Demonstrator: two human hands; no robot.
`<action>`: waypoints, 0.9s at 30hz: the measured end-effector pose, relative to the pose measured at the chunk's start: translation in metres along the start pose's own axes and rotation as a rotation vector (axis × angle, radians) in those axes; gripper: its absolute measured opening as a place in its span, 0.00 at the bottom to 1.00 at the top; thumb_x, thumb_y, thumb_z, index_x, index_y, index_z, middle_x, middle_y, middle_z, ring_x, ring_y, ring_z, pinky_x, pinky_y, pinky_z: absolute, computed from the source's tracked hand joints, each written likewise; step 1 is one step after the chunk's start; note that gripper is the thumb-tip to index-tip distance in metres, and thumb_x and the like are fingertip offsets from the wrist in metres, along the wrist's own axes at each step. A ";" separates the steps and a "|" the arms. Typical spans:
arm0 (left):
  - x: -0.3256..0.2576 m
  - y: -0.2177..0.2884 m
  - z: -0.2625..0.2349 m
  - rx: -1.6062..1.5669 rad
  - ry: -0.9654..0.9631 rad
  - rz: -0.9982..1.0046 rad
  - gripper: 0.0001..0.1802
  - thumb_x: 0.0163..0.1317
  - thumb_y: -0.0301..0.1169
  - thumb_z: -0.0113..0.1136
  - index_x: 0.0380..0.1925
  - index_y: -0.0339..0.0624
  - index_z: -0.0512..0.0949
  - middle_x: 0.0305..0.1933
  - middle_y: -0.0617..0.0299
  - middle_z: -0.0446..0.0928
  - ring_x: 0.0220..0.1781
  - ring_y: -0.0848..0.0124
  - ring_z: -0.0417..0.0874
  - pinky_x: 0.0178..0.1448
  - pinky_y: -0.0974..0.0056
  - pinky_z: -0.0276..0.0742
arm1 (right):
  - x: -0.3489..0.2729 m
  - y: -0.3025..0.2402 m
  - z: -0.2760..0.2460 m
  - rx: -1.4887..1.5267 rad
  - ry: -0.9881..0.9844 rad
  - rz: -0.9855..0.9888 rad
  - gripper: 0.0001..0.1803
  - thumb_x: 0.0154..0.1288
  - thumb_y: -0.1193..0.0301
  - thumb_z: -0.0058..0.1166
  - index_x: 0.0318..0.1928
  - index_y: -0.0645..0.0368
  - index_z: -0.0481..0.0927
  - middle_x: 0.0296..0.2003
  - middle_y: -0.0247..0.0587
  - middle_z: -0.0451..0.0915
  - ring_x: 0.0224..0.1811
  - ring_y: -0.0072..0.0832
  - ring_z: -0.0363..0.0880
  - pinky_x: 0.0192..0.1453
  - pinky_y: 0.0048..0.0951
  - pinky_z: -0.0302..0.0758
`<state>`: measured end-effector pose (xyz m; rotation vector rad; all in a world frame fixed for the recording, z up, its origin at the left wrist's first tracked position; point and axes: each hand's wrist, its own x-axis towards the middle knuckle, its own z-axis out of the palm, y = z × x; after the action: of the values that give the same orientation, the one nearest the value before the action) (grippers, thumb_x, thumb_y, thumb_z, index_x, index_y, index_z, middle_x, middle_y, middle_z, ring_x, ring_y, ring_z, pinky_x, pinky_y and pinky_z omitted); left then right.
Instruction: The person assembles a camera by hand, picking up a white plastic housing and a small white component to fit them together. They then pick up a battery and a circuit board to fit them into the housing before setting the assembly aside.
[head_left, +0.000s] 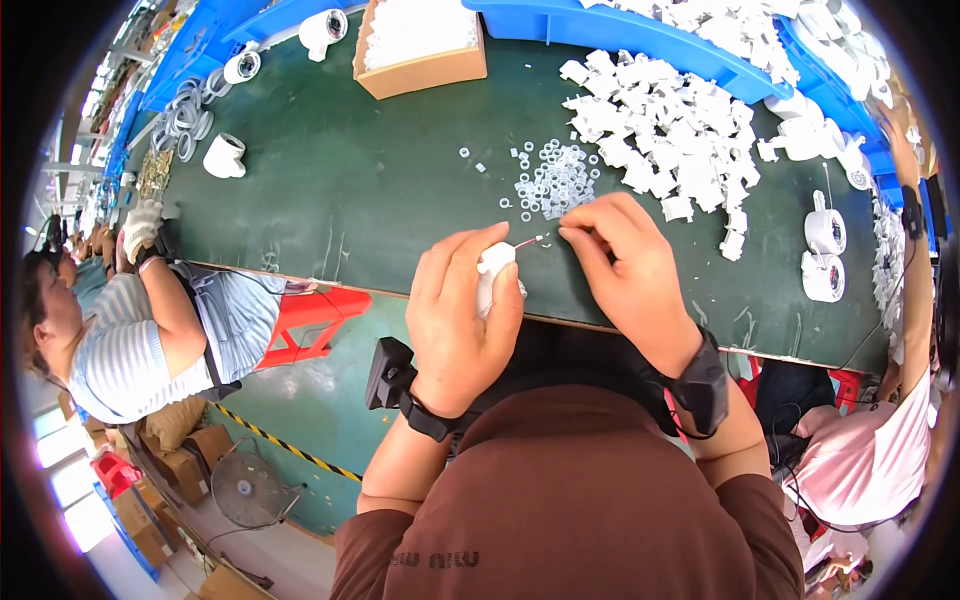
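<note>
So there's a white housing [225, 157] upper left on the green counter [350, 170]. Around center, the left hand [455, 310] is pinching a small white part [496, 262], thin reddish wire [526, 243] poking out right. Clear rings [558, 182] sit heaped above, then the right hand [625, 270], fingertips bunched near the wire's end (can't tell if they're gripping anything), then piled white pieces [680, 130], upper right.

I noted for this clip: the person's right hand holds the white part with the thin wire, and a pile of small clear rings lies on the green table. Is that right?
Not quite: the head view shows the left hand holding the white part with the thin wire. The small clear rings do lie piled on the green table.
</note>
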<state>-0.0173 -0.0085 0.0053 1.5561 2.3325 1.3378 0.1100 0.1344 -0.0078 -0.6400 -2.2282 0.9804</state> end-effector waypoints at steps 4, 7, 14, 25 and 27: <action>-0.008 -0.005 0.009 -0.074 0.134 0.000 0.15 0.60 0.27 0.69 0.46 0.39 0.78 0.48 0.52 0.81 0.45 0.53 0.80 0.50 0.55 0.75 | 0.010 -0.002 0.020 -0.205 0.076 -0.123 0.07 0.62 0.79 0.65 0.39 0.58 0.83 0.33 0.41 0.75 0.34 0.39 0.77 0.37 0.35 0.75; -0.009 -0.004 0.011 -0.042 0.104 0.018 0.16 0.58 0.27 0.71 0.45 0.40 0.78 0.48 0.54 0.80 0.45 0.54 0.80 0.51 0.55 0.74 | 0.010 0.000 0.024 -0.201 0.108 -0.164 0.06 0.61 0.80 0.64 0.38 0.59 0.82 0.34 0.41 0.75 0.35 0.41 0.77 0.38 0.36 0.75; -0.007 -0.002 0.010 0.001 0.056 0.030 0.16 0.56 0.28 0.72 0.44 0.41 0.79 0.48 0.57 0.80 0.45 0.56 0.79 0.50 0.55 0.73 | 0.003 0.007 0.008 -0.005 0.046 0.013 0.06 0.62 0.82 0.62 0.39 0.61 0.81 0.37 0.42 0.77 0.35 0.37 0.77 0.38 0.34 0.75; -0.006 0.002 0.011 0.043 0.036 0.049 0.16 0.54 0.28 0.72 0.43 0.41 0.81 0.48 0.59 0.80 0.44 0.56 0.78 0.49 0.55 0.74 | 0.008 0.007 0.021 -0.220 0.077 -0.164 0.09 0.62 0.81 0.64 0.42 0.60 0.81 0.37 0.41 0.77 0.39 0.38 0.79 0.43 0.33 0.77; -0.006 0.005 0.008 0.041 0.005 0.030 0.16 0.54 0.28 0.72 0.43 0.42 0.81 0.48 0.59 0.80 0.44 0.56 0.78 0.50 0.55 0.73 | 0.006 0.007 0.010 0.056 0.113 -0.106 0.07 0.67 0.82 0.61 0.43 0.61 0.80 0.39 0.39 0.80 0.40 0.30 0.81 0.44 0.30 0.77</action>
<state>-0.0068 -0.0074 0.0010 1.6077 2.3631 1.3094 0.0999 0.1380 -0.0170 -0.5338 -2.1052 0.9272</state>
